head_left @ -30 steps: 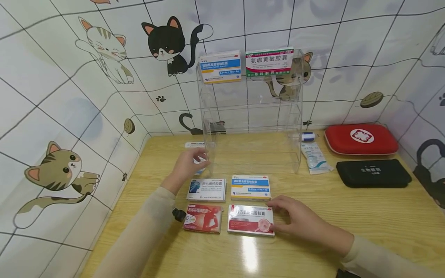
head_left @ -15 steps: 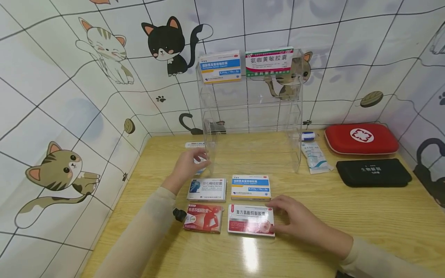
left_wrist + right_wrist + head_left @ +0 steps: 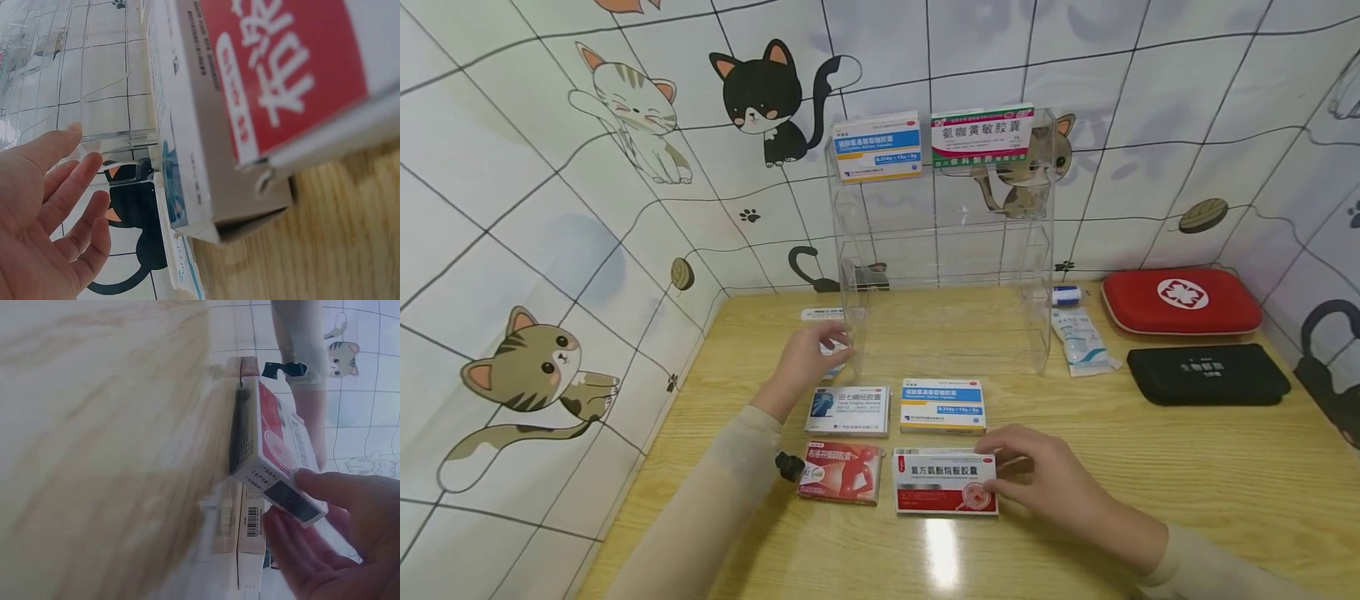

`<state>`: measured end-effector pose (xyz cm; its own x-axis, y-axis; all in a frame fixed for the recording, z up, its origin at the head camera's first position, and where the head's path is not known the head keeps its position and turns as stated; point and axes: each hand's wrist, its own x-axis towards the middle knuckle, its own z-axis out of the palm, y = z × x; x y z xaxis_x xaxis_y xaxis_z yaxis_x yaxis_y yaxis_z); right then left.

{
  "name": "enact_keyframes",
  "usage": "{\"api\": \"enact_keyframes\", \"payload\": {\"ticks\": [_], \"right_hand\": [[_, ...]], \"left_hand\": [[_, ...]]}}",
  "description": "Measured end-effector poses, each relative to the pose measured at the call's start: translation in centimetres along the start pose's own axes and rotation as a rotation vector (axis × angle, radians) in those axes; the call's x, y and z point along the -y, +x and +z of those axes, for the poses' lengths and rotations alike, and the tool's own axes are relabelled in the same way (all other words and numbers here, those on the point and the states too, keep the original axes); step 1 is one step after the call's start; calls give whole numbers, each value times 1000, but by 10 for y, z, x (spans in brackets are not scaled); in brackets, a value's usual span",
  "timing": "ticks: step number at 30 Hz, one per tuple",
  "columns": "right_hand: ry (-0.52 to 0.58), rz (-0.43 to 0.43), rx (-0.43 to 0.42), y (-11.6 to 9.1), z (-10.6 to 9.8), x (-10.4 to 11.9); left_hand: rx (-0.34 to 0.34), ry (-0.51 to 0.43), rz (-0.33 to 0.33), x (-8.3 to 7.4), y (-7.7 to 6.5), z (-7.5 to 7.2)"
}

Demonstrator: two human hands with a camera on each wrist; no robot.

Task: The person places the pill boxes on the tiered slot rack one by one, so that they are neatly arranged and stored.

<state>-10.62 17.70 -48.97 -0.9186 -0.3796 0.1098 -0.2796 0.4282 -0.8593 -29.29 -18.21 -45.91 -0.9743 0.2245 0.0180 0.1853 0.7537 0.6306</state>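
My right hand (image 3: 1052,475) pinches the right end of a white-and-red medicine box (image 3: 934,475), thumb on the front and fingers behind. The right wrist view shows this box (image 3: 275,440) tilted, its back edge raised off the table. My left hand (image 3: 801,362) is beside the lower left side of a clear acrylic display rack (image 3: 940,231), fingers loosely bent and holding nothing. In the left wrist view its thumb tip overlaps the rack's edge. A blue-white-yellow box (image 3: 942,407), a white box (image 3: 848,412) and a red box (image 3: 839,472) lie beside the held one.
On the rack's top tier stand a blue-and-white box (image 3: 877,148) and a green-and-pink box (image 3: 982,136). To the right lie a white packet (image 3: 1082,342), a red first-aid case (image 3: 1182,302) and a black pouch (image 3: 1208,375). A thermometer-like strip (image 3: 823,314) lies behind my left hand.
My right hand has tipped the white-and-red box up from lying flat, so its barcoded upper edge now shows. My left hand has stayed by the rack.
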Motion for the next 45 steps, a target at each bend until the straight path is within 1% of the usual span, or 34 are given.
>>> {"api": "enact_keyframes", "payload": {"ticks": [2, 5, 7, 12, 15, 23, 26, 29, 33, 37, 39, 45], "right_hand": [[51, -9, -25, 0, -1, -1], [77, -19, -50, 4, -5, 0], [72, -34, -76, 9, -9, 2], [35, -131, -162, 33, -28, 13], [22, -154, -201, 52, -44, 23], [8, -121, -305, 113, -93, 59], [-10, -107, -335, 136, -107, 71], [-37, -131, -367, 159, -118, 79], [-51, -163, -412, 188, -132, 89], [-47, -142, -445, 215, -142, 99], [-50, -129, -466, 228, -146, 104], [-64, -140, -506, 261, -154, 112]], "left_hand": [[0, -2, 8, 0, 0, 0], [0, -2, 12, 1, 0, 1], [-3, 0, 9, 2, 0, 1], [-16, 8, 18, 3, 0, 0], [-12, 6, 27, 2, 0, 1], [-16, -2, 16, 1, 1, 2], [-18, 1, 10, 2, 1, 2], [-12, 6, 5, 1, 1, 2], [7, 14, -16, 0, 0, 3], [11, 16, -25, 0, -2, 3], [7, 20, -20, 1, -2, 3], [13, 26, 8, 0, 2, 1]]}}
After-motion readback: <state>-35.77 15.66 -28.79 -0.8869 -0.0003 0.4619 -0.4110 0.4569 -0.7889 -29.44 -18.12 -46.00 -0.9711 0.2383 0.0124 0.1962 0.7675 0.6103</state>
